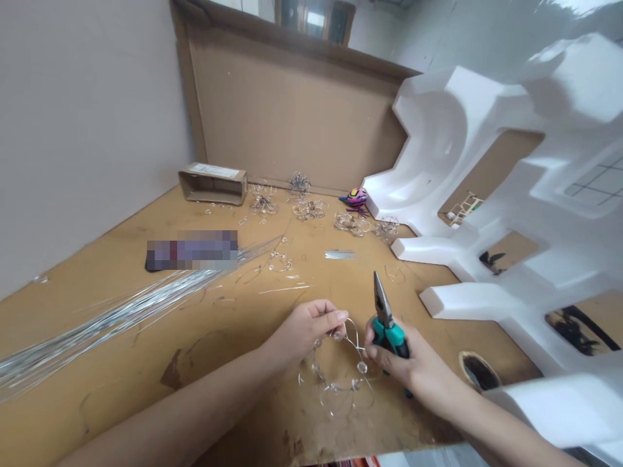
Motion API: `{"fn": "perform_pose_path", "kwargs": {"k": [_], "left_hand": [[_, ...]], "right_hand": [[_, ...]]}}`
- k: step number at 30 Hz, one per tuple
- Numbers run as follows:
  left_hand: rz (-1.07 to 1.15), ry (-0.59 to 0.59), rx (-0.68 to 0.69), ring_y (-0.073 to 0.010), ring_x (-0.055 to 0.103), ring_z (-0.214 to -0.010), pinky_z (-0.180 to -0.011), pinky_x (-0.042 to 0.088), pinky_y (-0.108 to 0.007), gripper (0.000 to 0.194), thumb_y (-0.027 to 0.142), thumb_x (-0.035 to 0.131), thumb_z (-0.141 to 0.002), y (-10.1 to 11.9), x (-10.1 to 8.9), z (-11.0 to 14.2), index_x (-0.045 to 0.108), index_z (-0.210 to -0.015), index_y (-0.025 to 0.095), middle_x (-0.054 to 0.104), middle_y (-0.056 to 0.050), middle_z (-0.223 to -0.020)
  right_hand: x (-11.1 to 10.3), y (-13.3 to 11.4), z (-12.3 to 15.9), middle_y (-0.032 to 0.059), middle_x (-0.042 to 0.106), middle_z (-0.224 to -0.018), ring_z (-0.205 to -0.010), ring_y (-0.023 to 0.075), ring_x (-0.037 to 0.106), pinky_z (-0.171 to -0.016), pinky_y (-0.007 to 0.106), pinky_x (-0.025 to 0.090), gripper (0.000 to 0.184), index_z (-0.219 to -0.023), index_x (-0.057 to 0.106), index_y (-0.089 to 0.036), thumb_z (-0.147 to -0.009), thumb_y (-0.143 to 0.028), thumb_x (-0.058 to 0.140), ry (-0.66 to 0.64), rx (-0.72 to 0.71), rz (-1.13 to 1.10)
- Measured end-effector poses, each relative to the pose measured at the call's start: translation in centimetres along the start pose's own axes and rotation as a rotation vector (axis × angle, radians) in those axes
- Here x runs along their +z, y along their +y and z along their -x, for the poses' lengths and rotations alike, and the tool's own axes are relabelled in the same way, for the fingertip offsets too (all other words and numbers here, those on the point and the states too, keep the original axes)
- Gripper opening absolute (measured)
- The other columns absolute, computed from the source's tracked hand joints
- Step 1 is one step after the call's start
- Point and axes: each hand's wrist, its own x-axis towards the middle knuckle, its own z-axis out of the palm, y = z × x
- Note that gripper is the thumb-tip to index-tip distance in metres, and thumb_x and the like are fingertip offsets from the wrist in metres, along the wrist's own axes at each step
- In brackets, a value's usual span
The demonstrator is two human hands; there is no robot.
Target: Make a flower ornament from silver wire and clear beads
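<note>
Near the front of the table, my left hand (315, 327) pinches one side of a looped wire ring with clear beads (362, 368). Long-nose pliers with teal and black handles (389, 331) rest in my right hand (406, 357), jaws pointing up and away. My right thumb and fingertip also meet at the ring's wire, to the right of the left hand. The ring's lower loops hang or lie just above the tabletop; I cannot tell which. My fingers hide part of the wire and most of the pliers' handles.
Long silver wires (146, 311) stretch across the left. Short cut wires (340, 254) lie mid-table. Several beaded wire pieces (311, 209) sit at the back beside a small open cardboard box (214, 185). White foam packaging (462, 301) borders the right, near a round hole (479, 371).
</note>
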Motion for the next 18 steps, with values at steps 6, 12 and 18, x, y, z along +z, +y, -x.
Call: {"fn": "perform_pose_path", "kwargs": {"k": [6,12,18], "left_hand": [[0.136,-0.05,-0.106,-0.0073,0.046,-0.055,-0.058,0.036,-0.02,0.023,0.034,0.061,-0.071,-0.1,-0.1,0.1,0.057,-0.061,0.014,0.057,0.001,-0.062],[-0.014,-0.024,-0.055,-0.0082,0.046,-0.056,-0.059,0.036,-0.02,0.022,0.035,0.059,-0.072,0.6,-0.2,0.2,0.056,-0.062,0.016,0.058,0.001,-0.062],[-0.029,-0.064,-0.018,-0.0101,0.049,-0.059,-0.067,0.039,-0.023,0.022,0.035,0.059,-0.073,1.4,-0.3,0.6,0.056,-0.061,0.016,0.059,0.001,-0.061]], "right_hand": [[0.0,0.6,0.2,-0.0003,0.051,-0.07,-0.064,0.012,0.044,-0.06,0.025,0.036,0.01,-0.079,0.048,-0.018,-0.077,-0.028,0.05,-0.009,-0.01,-0.015],[-0.4,-0.5,0.2,0.0011,0.05,-0.074,-0.068,0.0138,0.045,-0.062,0.026,0.037,0.018,-0.082,0.051,-0.018,-0.075,-0.034,0.052,-0.051,0.001,0.057],[-3.2,-0.7,0.8,0.0005,0.052,-0.076,-0.073,0.0155,0.048,-0.065,0.025,0.038,0.021,-0.082,0.052,-0.019,-0.08,-0.039,0.047,-0.08,0.035,0.305]]}}
